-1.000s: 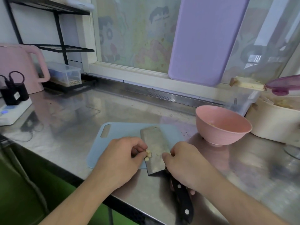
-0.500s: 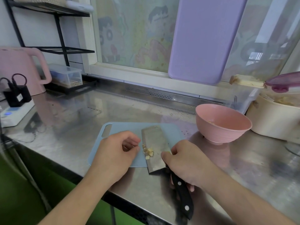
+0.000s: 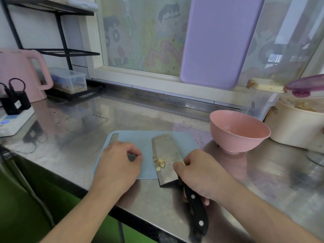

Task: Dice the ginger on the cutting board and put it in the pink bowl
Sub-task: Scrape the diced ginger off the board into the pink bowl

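Small pale ginger dice point(image 3: 159, 162) lie in a heap on the light blue cutting board point(image 3: 140, 141), against the left side of a cleaver blade point(image 3: 167, 155). My right hand point(image 3: 198, 172) grips the cleaver at its black handle point(image 3: 196, 209), with the blade tilted over the board. My left hand point(image 3: 119, 163) rests on the board left of the dice, fingers curled and holding nothing I can see. The pink bowl point(image 3: 239, 131) stands to the right of the board, with a few bits inside.
The steel counter point(image 3: 78, 127) ends close in front of me. A cream pot point(image 3: 296, 127) with a purple lid stands far right, a pink kettle point(image 3: 21, 74) and a black charger on a power strip far left. A purple board point(image 3: 217, 41) leans on the window.
My left hand has let go of the ginger and drawn back to the left, leaving the dice beside the blade. The cleaver has barely moved.
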